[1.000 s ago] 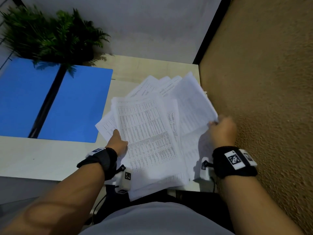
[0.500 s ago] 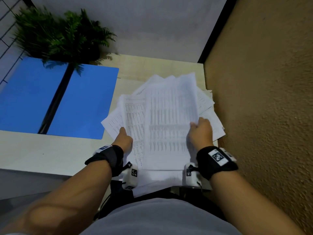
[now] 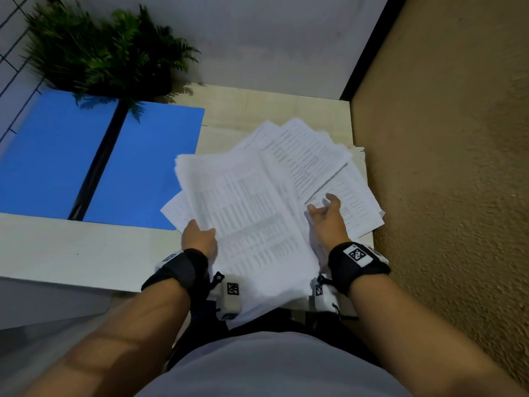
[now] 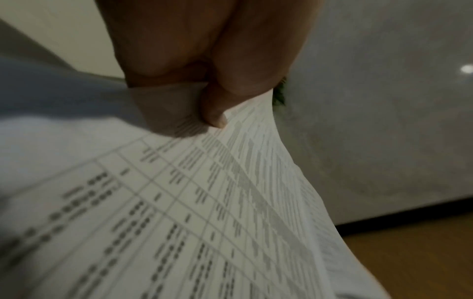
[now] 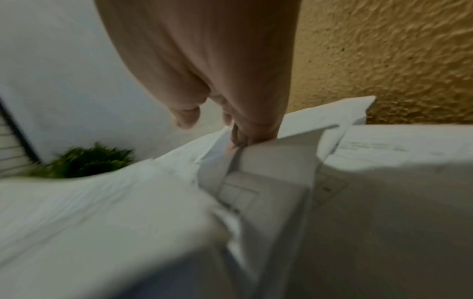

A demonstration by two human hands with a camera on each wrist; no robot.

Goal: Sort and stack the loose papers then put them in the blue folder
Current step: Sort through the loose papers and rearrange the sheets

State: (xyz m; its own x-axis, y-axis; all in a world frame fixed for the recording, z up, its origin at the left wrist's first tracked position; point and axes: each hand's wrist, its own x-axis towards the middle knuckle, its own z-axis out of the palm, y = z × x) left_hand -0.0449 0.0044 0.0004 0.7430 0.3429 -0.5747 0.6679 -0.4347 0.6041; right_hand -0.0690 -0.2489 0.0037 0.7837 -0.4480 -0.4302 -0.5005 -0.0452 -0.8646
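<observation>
**Left hand pinches a sheaf; right hand loose over the spread papers**

The left hand [image 3: 199, 237] grips the near-left edge of a sheaf [image 3: 252, 224] of printed tables. In the left wrist view its thumb [image 4: 213, 113] presses down on the top page [image 4: 204, 212] with the fingers curled beneath, so the sheets are pinched and lifted in a curve above the desk [image 3: 71, 253].

The right hand [image 3: 325, 222] sits at the sheaf's right edge, fingers spread and relaxed, thumb out to the left. In the right wrist view its fingertips [image 5: 240, 137] dip in among the sheet edges of the papers [image 5: 281, 182]; whether they clasp a sheet cannot be told through the blur.

More papers [image 3: 315, 156] lie fanned out on the desk's far-right corner, against the tan wall [image 3: 443, 167], partly under the sheaf.

The folder [image 3: 143, 167] lies open and flat on the desk to the left, its near-right corner just under the sheaf's left edge. A plant [image 3: 100, 53] stands behind it, fronds overhanging its spine.
</observation>
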